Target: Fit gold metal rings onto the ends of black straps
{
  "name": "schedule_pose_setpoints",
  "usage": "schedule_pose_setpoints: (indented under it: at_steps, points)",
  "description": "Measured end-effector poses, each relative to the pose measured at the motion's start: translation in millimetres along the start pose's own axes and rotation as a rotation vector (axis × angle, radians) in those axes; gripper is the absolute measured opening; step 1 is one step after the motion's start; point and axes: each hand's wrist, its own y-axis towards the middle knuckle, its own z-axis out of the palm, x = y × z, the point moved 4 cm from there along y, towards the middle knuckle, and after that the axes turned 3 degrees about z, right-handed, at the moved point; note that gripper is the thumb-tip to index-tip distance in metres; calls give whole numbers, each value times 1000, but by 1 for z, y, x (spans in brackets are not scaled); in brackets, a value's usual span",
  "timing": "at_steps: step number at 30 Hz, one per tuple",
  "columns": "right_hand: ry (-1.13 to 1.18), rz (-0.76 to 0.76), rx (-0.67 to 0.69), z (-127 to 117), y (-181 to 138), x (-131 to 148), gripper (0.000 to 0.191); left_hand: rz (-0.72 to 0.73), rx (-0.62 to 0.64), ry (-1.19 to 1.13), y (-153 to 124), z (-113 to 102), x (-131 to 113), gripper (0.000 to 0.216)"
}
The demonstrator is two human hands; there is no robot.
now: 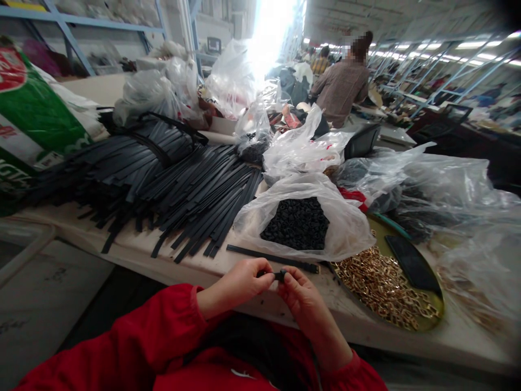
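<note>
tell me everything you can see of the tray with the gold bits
The tray is yellowish, rounded and shallow, perhaps metal. It lies flat on the pale table, to the right of the right hand, which does not touch it. Small gold pieces heap over its near and left parts; a dark slab rests at its far right. A plastic bag seems to overlap its left edge.

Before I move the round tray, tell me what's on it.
The round tray holds a heap of gold-coloured metal pieces and a dark, flat, rectangular object. The heap covers much of the tray's surface; whatever lies beneath it or the flat object cannot be seen.
</note>
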Motion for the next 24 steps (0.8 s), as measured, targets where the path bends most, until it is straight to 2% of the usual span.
schedule_pose_setpoints:
  at_steps: [3,6,8,11,15,19,24]
  points:
    - [-66,-22,19,0,-2,-2,22,19,-3,23,-3,0,-2,19]
    - [-130,-79,-29,-1,-4,-3,23,29,89,-82,-11,2,-7,20]
    - [-128,-97,-12,2,-7,-4,22,16,121,-156,-15,2,-10,25]
    - [-146,-117,42,9,-12,-4,20,-30,96,-216,-19,3,-9,27]
    - [-218,-160,37,13,-18,-6,19,-40,96,-318,-20,8,-4,24]
    - [-189,-116,85,14,-18,-13,19,-21,80,-317,-21,14,4,23]
    - [-141,-89,73,11,-17,-12,21,-60,97,-370,-21,14,7,27]
